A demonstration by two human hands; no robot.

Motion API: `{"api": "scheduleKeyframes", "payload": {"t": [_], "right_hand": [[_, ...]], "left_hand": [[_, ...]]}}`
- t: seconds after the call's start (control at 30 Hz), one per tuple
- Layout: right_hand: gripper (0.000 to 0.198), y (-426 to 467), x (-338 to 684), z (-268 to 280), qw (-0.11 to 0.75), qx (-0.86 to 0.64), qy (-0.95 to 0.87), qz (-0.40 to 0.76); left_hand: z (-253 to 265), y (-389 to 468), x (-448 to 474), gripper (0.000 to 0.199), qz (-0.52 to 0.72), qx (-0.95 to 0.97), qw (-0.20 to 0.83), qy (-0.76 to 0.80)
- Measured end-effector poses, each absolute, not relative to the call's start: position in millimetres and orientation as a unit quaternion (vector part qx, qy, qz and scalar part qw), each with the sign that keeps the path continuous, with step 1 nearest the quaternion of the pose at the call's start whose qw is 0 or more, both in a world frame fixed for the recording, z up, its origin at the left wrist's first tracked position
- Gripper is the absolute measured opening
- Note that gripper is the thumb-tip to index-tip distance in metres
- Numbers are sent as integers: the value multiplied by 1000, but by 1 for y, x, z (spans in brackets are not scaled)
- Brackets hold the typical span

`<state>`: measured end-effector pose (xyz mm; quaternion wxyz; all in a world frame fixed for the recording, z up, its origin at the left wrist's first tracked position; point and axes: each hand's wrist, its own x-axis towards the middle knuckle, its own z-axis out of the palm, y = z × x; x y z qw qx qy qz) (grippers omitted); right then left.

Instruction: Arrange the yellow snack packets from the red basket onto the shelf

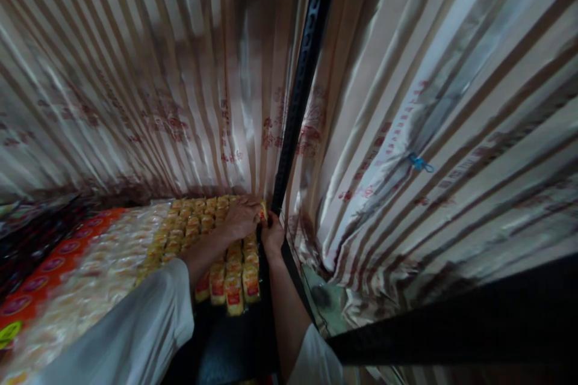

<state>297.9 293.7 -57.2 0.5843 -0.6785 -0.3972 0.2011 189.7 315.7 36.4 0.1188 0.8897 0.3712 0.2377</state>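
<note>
At the far right corner of the display, a small yellow packaged snack [264,212] with a red mark stands between my two hands. My left hand [244,218] comes in over the packets from the left, its fingers closed at the packet. From the right side, my right hand [273,233] grips the same packet, its fingers partly hidden. Rows of similar yellow snack packets [233,289] with red labels lie stacked below and left of my hands. Fine finger detail is dim and blurred.
Left of the yellow packets lie pale clear-wrapped packets [121,246], an orange strip [67,252] and dark shiny packets [31,240]. A black perforated post [300,84] rises beside my hands. Striped plastic sheeting [203,72] hangs behind, tied with a blue cord [419,162] at right.
</note>
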Motion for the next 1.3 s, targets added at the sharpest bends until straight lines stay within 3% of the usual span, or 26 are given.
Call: {"api": "scheduleKeyframes", "payload": {"t": [0.33,0.6,0.87,1.07,1.3], "right_hand": [[35,306,294,-63,526,-712,-424,192],[28,307,295,-67,548,-693,-434,177],[39,306,302,-68,602,-659,-393,224],[42,275,300,-57,620,-645,-391,215],[42,196,277,-29,667,-619,-332,248]], "left_hand": [[22,319,199,15,209,903,77,367],[13,321,201,18,207,894,68,392],[27,304,193,26,241,892,91,372],[35,249,177,32,287,873,121,374],[19,117,142,41,380,836,182,352]]}}
